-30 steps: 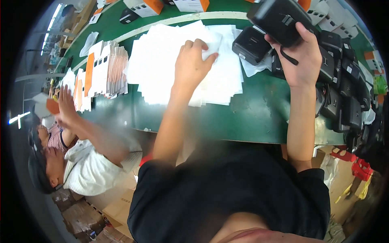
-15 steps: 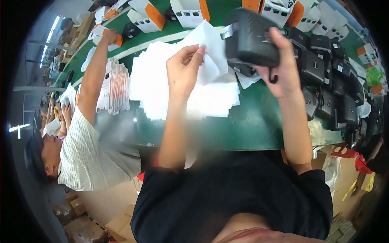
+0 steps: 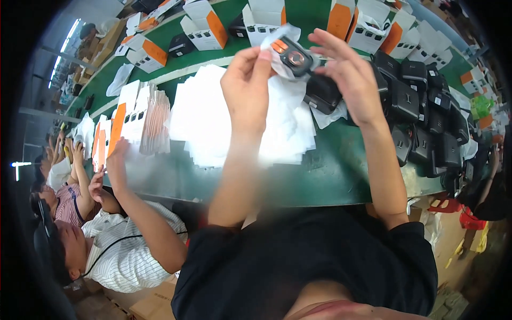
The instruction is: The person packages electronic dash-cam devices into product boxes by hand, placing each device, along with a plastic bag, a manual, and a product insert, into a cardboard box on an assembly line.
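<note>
My left hand pinches a thin white bag near its upper edge. In the bag sits a black device with orange parts and a round dial-like feature; how much of it is covered I cannot tell. Beside the device is my right hand, fingers spread and stretched out, with nothing held in it. Below my hands a thick pile of flat white bags lies on the green table. A black boxy device stands just under my right hand.
Many black devices crowd the table's right side. Folded cartons stack left of the bags. Open white-and-orange boxes line the far side. A co-worker in a striped shirt handles cartons at the left.
The black device has moved left from my right hand into the white bag. My right hand has spread its fingers. The co-worker's arm has drawn back from the far boxes to the cartons.
</note>
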`<action>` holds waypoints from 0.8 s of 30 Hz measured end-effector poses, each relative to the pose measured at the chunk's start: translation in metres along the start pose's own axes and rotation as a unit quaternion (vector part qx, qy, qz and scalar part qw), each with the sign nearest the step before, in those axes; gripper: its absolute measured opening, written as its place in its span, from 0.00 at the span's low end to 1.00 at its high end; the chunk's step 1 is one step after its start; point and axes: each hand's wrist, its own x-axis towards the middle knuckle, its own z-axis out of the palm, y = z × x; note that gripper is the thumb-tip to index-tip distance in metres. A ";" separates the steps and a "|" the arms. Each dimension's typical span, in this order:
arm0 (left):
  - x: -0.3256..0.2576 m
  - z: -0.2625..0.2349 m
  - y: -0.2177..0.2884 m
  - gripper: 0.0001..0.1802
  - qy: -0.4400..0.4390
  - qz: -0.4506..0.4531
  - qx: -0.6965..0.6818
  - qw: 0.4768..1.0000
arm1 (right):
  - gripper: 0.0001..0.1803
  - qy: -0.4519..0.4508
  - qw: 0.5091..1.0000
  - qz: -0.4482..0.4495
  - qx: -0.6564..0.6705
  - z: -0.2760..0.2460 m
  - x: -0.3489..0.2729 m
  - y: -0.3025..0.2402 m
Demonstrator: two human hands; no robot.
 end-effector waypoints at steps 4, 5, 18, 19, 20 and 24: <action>0.021 0.004 0.005 0.10 -0.069 -0.070 -0.127 0.987 | 0.36 -0.047 0.959 -0.010 -0.279 0.002 0.004 0.017; 0.026 0.005 0.002 0.10 -0.082 -0.081 -0.146 0.983 | 0.41 -0.076 0.956 -0.016 -0.282 0.011 0.007 0.016; 0.200 -0.009 -0.103 0.23 0.054 0.184 0.311 0.931 | 0.29 -0.006 0.809 -0.313 -0.498 0.004 0.194 0.030; 0.197 0.004 -0.116 0.20 0.030 0.129 0.347 0.928 | 0.27 -0.014 0.783 -0.318 -0.534 -0.011 0.194 0.054; 0.189 0.015 -0.121 0.17 0.006 0.076 0.384 0.920 | 0.26 -0.022 0.756 -0.323 -0.568 -0.020 0.192 0.059; 0.174 0.012 -0.116 0.14 0.027 0.069 0.342 0.937 | 0.23 -0.023 0.761 -0.183 -0.622 -0.012 0.173 0.061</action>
